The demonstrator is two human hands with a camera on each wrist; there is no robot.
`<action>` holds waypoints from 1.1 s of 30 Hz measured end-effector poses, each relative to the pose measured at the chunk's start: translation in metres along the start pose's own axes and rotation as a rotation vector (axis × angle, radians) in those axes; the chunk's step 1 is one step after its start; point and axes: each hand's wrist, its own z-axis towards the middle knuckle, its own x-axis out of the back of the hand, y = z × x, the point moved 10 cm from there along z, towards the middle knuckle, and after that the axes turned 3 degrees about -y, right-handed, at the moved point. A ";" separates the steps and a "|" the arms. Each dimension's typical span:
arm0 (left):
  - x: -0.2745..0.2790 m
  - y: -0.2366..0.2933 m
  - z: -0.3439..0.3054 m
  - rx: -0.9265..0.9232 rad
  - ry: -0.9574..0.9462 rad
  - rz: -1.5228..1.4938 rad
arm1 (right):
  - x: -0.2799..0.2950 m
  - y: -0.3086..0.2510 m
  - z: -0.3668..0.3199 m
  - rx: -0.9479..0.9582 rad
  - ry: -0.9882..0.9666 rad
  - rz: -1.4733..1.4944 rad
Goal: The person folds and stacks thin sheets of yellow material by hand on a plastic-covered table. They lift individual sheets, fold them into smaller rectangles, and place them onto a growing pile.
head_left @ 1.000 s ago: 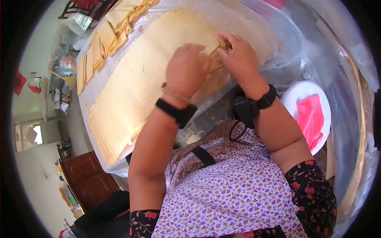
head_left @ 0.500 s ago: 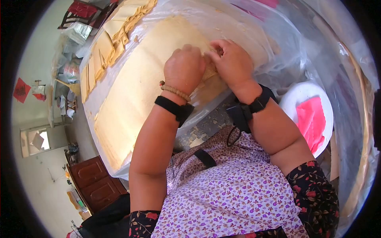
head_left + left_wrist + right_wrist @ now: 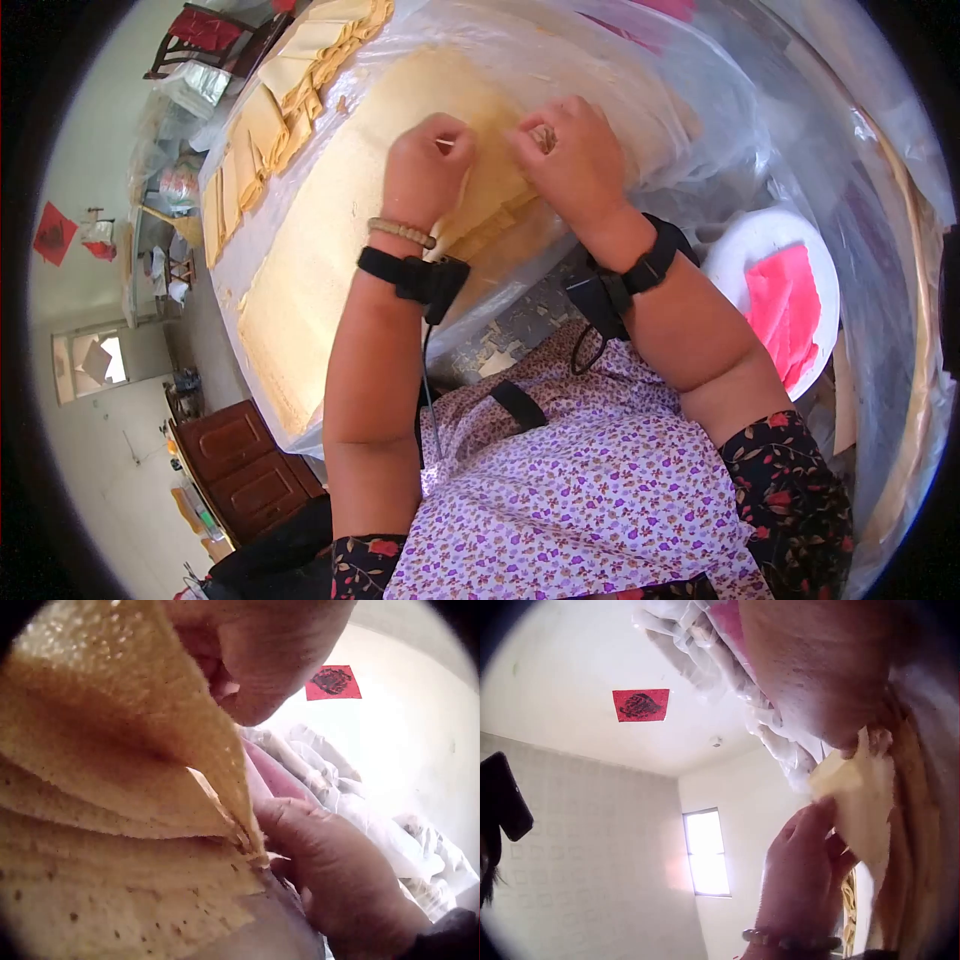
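A broad pale-yellow sheet lies on the plastic-covered table, with a folded band along its near edge. Above the sheet, the left hand has thumb and fingers curled together; in the right wrist view this left hand pinches a thin yellow flap. The right hand is a short way to its right, gripping a brownish bit of sheet. Layered sheet fills much of the left wrist view, where the right hand pinches its edge and the left hand is above.
Folded yellow pieces lie in a row along the table's far left side. A white round stool or tub with pink cloth stands at the right. Clear plastic sheeting hangs beside the table.
The hands were close together over the band; the left hand has moved left, leaving a gap between them. The right hand has shifted slightly and its wrist has turned a little.
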 end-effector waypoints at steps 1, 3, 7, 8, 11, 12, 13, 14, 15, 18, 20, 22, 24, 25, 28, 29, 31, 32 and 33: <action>-0.005 -0.008 -0.003 0.027 0.032 -0.054 | 0.009 -0.008 0.000 0.073 0.092 0.012; -0.012 -0.034 -0.007 0.243 0.043 -0.208 | 0.008 -0.032 -0.001 0.264 0.049 0.132; -0.010 -0.053 -0.007 0.269 0.101 -0.503 | -0.039 -0.039 -0.014 0.320 -0.260 0.159; -0.004 -0.054 -0.007 0.254 0.126 -0.476 | -0.044 -0.035 -0.015 0.291 -0.267 0.141; -0.004 -0.057 -0.011 0.339 0.123 -0.770 | -0.044 -0.032 -0.010 0.223 -0.271 0.123; -0.011 -0.059 -0.014 0.388 0.106 -0.934 | -0.044 -0.029 -0.010 0.213 -0.265 0.142; -0.008 -0.065 -0.016 0.408 0.153 -0.928 | -0.044 -0.027 -0.010 0.200 -0.259 0.160; -0.005 -0.073 -0.017 0.428 0.199 -0.921 | -0.044 -0.027 -0.010 0.209 -0.251 0.160; -0.001 -0.079 -0.019 0.448 0.243 -0.913 | -0.044 -0.026 -0.011 0.215 -0.242 0.160; 0.030 -0.094 -0.021 0.443 0.451 -0.781 | -0.042 -0.029 -0.011 0.235 -0.218 0.137; 0.044 -0.094 -0.016 0.374 0.438 -0.724 | -0.042 -0.031 -0.012 0.247 -0.212 0.118; 0.057 -0.089 -0.015 0.355 0.468 -0.684 | -0.042 -0.031 -0.012 0.257 -0.218 0.107; 0.080 -0.092 -0.014 0.296 0.531 -0.529 | -0.042 -0.031 -0.013 0.249 -0.214 0.103; 0.090 -0.092 -0.013 0.265 0.562 -0.451 | -0.041 -0.031 -0.012 0.246 -0.211 0.101; 0.110 -0.103 -0.021 0.245 0.663 -0.363 | -0.039 -0.034 -0.011 0.258 -0.204 0.102; 0.114 -0.115 -0.024 0.271 0.697 -0.400 | -0.041 -0.033 -0.012 0.249 -0.225 0.101; 0.121 -0.131 -0.028 0.324 0.764 -0.475 | -0.041 -0.034 -0.012 0.230 -0.265 0.096; 0.115 -0.130 -0.022 0.309 0.665 -0.416 | -0.040 -0.039 -0.015 0.241 -0.288 0.032; 0.112 -0.118 -0.014 0.289 0.579 -0.358 | -0.037 -0.053 -0.013 0.263 -0.307 -0.031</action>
